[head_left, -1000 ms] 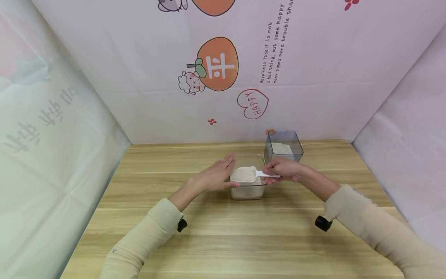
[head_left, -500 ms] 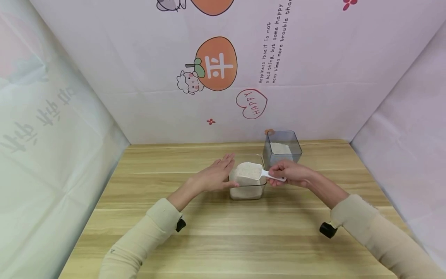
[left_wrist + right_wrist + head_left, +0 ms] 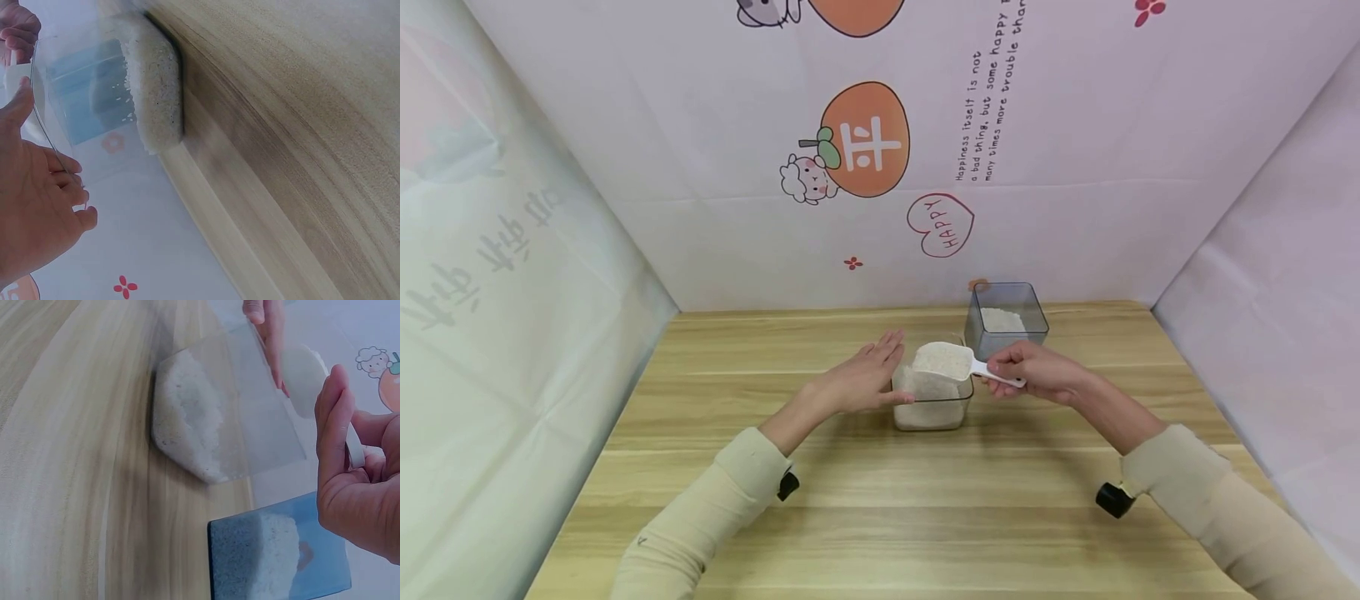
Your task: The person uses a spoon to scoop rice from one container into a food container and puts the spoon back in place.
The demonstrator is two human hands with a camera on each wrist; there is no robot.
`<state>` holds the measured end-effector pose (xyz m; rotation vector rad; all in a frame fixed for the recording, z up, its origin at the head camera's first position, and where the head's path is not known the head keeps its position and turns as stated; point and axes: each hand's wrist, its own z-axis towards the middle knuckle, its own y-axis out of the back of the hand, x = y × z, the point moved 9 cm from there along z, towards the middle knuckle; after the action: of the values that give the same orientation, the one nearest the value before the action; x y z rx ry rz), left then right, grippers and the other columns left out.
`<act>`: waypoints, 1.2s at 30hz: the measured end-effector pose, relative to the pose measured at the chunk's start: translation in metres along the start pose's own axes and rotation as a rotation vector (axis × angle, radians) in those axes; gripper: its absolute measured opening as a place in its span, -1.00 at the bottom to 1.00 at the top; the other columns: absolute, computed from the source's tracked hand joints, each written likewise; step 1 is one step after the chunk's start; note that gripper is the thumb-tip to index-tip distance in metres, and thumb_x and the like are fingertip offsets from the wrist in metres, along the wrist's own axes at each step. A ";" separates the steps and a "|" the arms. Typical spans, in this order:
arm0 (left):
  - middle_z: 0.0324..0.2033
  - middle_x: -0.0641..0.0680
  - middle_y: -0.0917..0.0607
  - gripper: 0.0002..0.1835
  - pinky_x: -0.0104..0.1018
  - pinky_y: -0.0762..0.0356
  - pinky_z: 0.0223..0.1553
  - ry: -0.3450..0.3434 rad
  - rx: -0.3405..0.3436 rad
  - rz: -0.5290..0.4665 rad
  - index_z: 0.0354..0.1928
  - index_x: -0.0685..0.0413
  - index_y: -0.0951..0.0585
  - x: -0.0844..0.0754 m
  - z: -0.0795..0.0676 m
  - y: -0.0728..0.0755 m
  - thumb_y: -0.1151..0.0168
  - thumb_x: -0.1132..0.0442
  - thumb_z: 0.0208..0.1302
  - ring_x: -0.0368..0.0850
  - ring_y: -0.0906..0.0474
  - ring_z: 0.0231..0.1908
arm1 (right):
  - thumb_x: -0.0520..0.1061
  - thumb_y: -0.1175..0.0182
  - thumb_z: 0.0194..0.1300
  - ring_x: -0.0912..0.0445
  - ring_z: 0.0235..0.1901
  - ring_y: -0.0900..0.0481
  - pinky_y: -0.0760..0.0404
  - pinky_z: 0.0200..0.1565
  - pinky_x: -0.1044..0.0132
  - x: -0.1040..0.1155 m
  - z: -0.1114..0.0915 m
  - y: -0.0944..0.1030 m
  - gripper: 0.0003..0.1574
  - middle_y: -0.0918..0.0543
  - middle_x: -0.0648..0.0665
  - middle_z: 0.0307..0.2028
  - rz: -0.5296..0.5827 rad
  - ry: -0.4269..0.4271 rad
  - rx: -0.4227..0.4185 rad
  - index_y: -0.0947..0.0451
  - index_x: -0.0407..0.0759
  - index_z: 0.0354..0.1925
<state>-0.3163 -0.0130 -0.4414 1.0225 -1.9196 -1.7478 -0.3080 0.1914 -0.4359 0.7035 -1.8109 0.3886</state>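
Note:
A white scoop [image 3: 943, 361] heaped with rice hangs over the clear square container [image 3: 934, 417]. My right hand [image 3: 1036, 371] pinches its handle between thumb and fingers, and the bowl points left. Across the container's left side lies my left hand [image 3: 863, 379], its fingers extended over the rim and the thumb along the near edge. Rice [image 3: 156, 87] fills the container's bottom, as the left wrist view shows. From the right wrist, the scoop [image 3: 303, 381] appears beyond my fingers [image 3: 337, 406], beside the other hand. Whether grains are falling from it I cannot tell.
A bluish-grey clear container [image 3: 1009, 343] holding white grains stands behind and right of the first, by the back wall. The wooden tabletop [image 3: 880, 517] is bordered by white printed sheets [image 3: 737, 250] at the back and sides.
My right hand has moved to the right with the filled scoop, whose handle now slants down toward the right. The left hand has stayed on the container's rim.

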 end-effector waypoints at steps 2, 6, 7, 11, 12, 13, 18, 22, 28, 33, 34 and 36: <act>0.59 0.16 0.32 0.04 0.00 0.16 0.58 0.003 0.004 0.005 0.57 0.26 0.13 0.000 -0.001 0.000 0.15 -0.40 0.41 0.01 0.38 0.59 | -0.24 0.08 0.56 0.28 -0.40 -0.65 -0.67 -0.27 0.47 0.002 -0.003 0.002 -0.69 -0.68 0.01 -0.41 -0.005 0.014 0.000 -0.55 -0.44 -0.09; 0.59 0.15 0.31 0.03 -0.01 0.17 0.58 0.001 0.002 -0.003 0.57 0.25 0.13 0.000 -0.002 0.000 0.16 -0.41 0.41 0.01 0.38 0.59 | -0.20 0.06 0.57 0.28 -0.38 -0.64 -0.67 -0.25 0.46 0.005 -0.010 0.007 -0.69 -0.69 0.01 -0.37 0.003 0.035 -0.011 -0.57 -0.37 -0.12; 0.59 0.14 0.32 0.04 -0.02 0.18 0.58 0.002 0.003 -0.005 0.57 0.25 0.14 0.000 -0.002 0.000 0.17 -0.41 0.41 0.00 0.38 0.59 | -0.19 0.06 0.57 0.28 -0.38 -0.64 -0.67 -0.26 0.46 0.005 -0.012 0.009 -0.70 -0.69 0.01 -0.36 0.010 0.035 -0.017 -0.57 -0.35 -0.12; 0.59 0.12 0.34 0.04 -0.05 0.19 0.58 0.001 0.006 -0.014 0.57 0.23 0.15 -0.001 -0.002 0.000 0.17 -0.42 0.41 -0.02 0.40 0.59 | -0.17 0.05 0.57 0.27 -0.37 -0.64 -0.67 -0.26 0.46 0.007 -0.022 0.017 -0.70 -0.68 0.01 -0.35 0.028 0.047 -0.029 -0.55 -0.35 -0.09; 0.59 0.13 0.33 0.04 -0.04 0.18 0.58 0.000 0.004 -0.017 0.57 0.24 0.14 -0.001 -0.002 0.000 0.17 -0.42 0.41 -0.02 0.39 0.59 | -0.16 0.04 0.57 0.28 -0.37 -0.64 -0.67 -0.26 0.46 0.008 -0.024 0.019 -0.71 -0.68 0.02 -0.35 0.036 0.050 -0.025 -0.56 -0.33 -0.10; 0.59 0.13 0.33 0.04 -0.04 0.18 0.58 -0.001 0.003 -0.014 0.57 0.24 0.14 -0.001 -0.002 0.001 0.16 -0.42 0.41 -0.01 0.39 0.59 | -0.16 0.04 0.57 0.28 -0.38 -0.64 -0.67 -0.27 0.46 0.009 -0.027 0.021 -0.71 -0.69 0.02 -0.35 0.041 0.055 -0.020 -0.56 -0.32 -0.11; 0.59 0.13 0.31 0.04 -0.02 0.16 0.58 -0.003 0.004 -0.007 0.57 0.24 0.13 -0.001 -0.002 0.001 0.15 -0.41 0.41 0.03 0.35 0.60 | -0.16 0.03 0.56 0.29 -0.37 -0.64 -0.67 -0.26 0.48 0.018 -0.039 0.030 -0.72 -0.70 0.01 -0.33 0.075 0.087 0.016 -0.61 -0.20 -0.17; 0.60 0.14 0.30 0.03 0.00 0.14 0.57 -0.006 0.002 -0.004 0.57 0.24 0.12 -0.001 -0.002 0.001 0.14 -0.40 0.41 0.06 0.31 0.60 | -0.18 0.05 0.57 0.29 -0.37 -0.65 -0.67 -0.25 0.47 0.022 -0.047 0.039 -0.69 -0.71 0.01 -0.32 0.092 0.099 0.026 -0.64 -0.16 -0.18; 0.59 0.16 0.28 0.04 0.01 0.15 0.57 -0.009 -0.002 -0.013 0.57 0.26 0.11 -0.002 -0.003 0.002 0.12 -0.39 0.41 0.03 0.35 0.59 | -0.22 0.11 0.58 0.29 -0.37 -0.65 -0.67 -0.25 0.47 0.028 -0.058 0.053 -0.65 -0.71 0.02 -0.33 0.114 0.134 0.023 -0.64 -0.16 -0.16; 0.59 0.18 0.27 0.03 0.02 0.13 0.57 -0.012 -0.006 -0.009 0.57 0.27 0.11 -0.002 -0.003 0.001 0.13 -0.39 0.41 0.08 0.30 0.60 | -0.27 0.14 0.58 0.29 -0.36 -0.67 -0.68 -0.26 0.48 0.034 -0.068 0.068 -0.59 -0.73 0.01 -0.33 0.160 0.179 0.012 -0.68 -0.14 -0.14; 0.59 0.17 0.27 0.03 0.02 0.12 0.57 -0.012 -0.007 -0.008 0.57 0.26 0.11 -0.002 -0.003 0.001 0.13 -0.39 0.42 0.08 0.30 0.60 | -0.27 0.14 0.58 0.28 -0.36 -0.68 -0.68 -0.26 0.47 0.034 -0.069 0.072 -0.58 -0.73 0.00 -0.33 0.169 0.182 -0.002 -0.69 -0.15 -0.14; 0.59 0.17 0.27 0.03 0.02 0.12 0.57 -0.013 -0.009 -0.008 0.57 0.27 0.11 -0.001 -0.003 0.002 0.13 -0.39 0.42 0.10 0.29 0.60 | -0.28 0.14 0.58 0.28 -0.36 -0.68 -0.68 -0.27 0.48 0.035 -0.072 0.081 -0.57 -0.74 -0.01 -0.34 0.172 0.178 -0.037 -0.70 -0.15 -0.14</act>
<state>-0.3139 -0.0141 -0.4387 1.0198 -1.9156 -1.7702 -0.3138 0.2861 -0.3717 0.4730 -1.7093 0.5144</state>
